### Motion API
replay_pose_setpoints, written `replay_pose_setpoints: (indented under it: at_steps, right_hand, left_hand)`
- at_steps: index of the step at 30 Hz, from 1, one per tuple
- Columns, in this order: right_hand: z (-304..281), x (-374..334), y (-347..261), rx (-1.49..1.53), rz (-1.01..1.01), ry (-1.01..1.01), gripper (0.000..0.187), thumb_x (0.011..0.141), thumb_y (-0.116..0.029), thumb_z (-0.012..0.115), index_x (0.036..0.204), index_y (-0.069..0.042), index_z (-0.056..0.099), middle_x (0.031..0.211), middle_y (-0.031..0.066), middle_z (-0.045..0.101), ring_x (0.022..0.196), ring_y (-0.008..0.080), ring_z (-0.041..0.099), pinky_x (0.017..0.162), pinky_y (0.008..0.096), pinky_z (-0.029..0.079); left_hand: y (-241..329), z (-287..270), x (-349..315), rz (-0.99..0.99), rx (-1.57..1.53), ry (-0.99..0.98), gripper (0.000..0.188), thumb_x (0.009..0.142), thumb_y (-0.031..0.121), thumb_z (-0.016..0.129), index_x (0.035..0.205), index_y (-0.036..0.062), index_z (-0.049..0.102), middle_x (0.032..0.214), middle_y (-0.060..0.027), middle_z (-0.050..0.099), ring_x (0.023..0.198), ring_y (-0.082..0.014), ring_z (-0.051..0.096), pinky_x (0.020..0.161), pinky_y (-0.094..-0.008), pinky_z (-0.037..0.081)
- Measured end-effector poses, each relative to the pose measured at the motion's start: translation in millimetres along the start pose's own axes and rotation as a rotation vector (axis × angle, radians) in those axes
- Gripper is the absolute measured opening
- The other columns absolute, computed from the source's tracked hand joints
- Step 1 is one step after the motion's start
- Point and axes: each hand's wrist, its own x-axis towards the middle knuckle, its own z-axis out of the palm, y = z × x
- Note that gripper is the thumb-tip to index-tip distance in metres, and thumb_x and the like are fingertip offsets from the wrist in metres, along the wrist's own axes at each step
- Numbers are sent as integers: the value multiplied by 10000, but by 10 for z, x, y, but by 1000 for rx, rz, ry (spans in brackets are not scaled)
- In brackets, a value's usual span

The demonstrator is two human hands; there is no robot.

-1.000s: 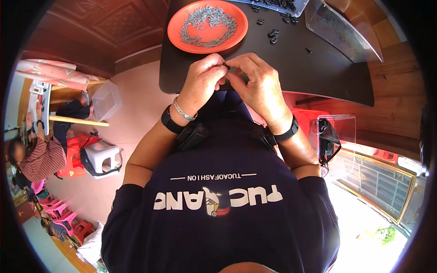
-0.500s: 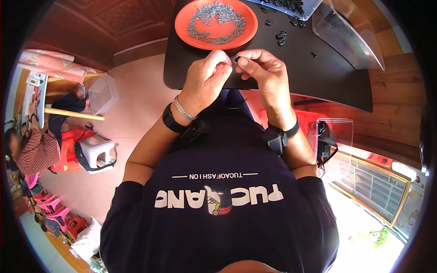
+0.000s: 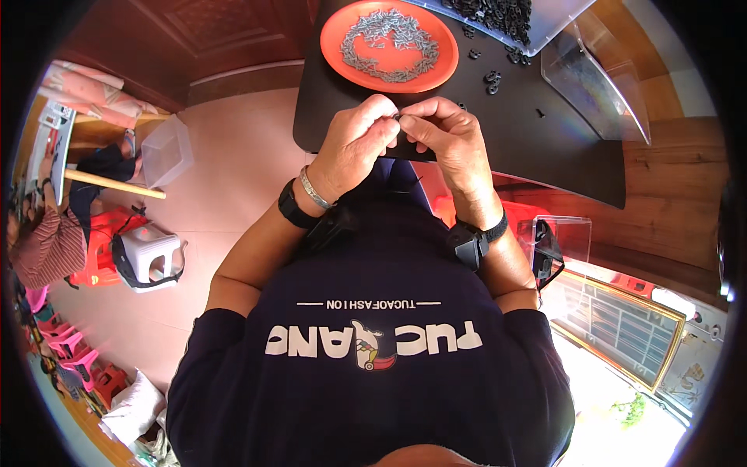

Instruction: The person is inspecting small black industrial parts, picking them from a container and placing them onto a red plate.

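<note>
My left hand (image 3: 358, 146) and my right hand (image 3: 455, 148) meet fingertip to fingertip just over the near edge of the black table. Between the tips sits a small black plastic part (image 3: 398, 117), pinched by my right thumb and forefinger and mostly covered by them. The left thumb and forefinger are also pinched against that spot; what they hold, if anything, is hidden. Beyond the hands, an orange plate (image 3: 336, 58) carries many small grey screw-like pieces (image 3: 389, 35) spread in a ring.
Far right on the table (image 3: 513, 148), loose black parts (image 3: 492, 82) lie near a clear bin (image 3: 562, 17) full of similar ones. A transparent lid (image 3: 595, 82) stands at the right edge, near a single black piece (image 3: 541, 114). A person in a striped top (image 3: 50, 249) sits far left.
My fingertips have drawn closer together, and the black part, plainer before, is now mostly covered. The table and plate have shifted slightly right and down in the view.
</note>
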Motion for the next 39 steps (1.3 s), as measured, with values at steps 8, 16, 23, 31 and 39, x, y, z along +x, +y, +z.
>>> replay_pose_setpoints:
  at_steps: [8,16,23,31,39]
  right_hand:
    - [-203,291,-335,-594,-234,-105,158,841,-112,653,951,-1,674,842,43,661,768,100,593,709,223,462]
    - [-394,1209,-429,-1370,-227,-226,179,786,-220,634,898,-97,698,792,77,669,746,226,626,678,333,486]
    - [-262,1283,-389,-1674,-292,-323,148,770,-189,564,817,-132,692,822,97,676,801,293,644,704,405,506]
    - [-299,1323,-241,-1674,-437,-315,126,777,-172,560,752,-50,577,723,152,621,723,347,606,632,433,476]
    - [-571,1440,-339,-1145,-331,-177,132,814,-151,630,837,-29,585,722,56,623,670,167,604,606,294,477]
  left_hand:
    - [-107,-147,35,-40,-93,34,167,900,169,471,908,19,544,694,-29,573,592,-67,506,517,-198,392]
    - [-150,-158,86,-95,-217,49,141,884,140,467,892,21,542,681,-29,568,563,-58,489,489,-189,372]
    - [-102,-138,71,-130,-269,74,125,862,107,479,811,4,527,653,-27,531,572,-61,474,522,-218,399]
    - [-138,-138,64,-96,-198,49,140,883,157,481,863,32,542,681,-3,555,580,-41,477,509,-185,371]
    - [-124,-130,63,-82,-186,69,112,864,117,499,828,19,542,659,-14,549,572,-54,485,512,-208,390]
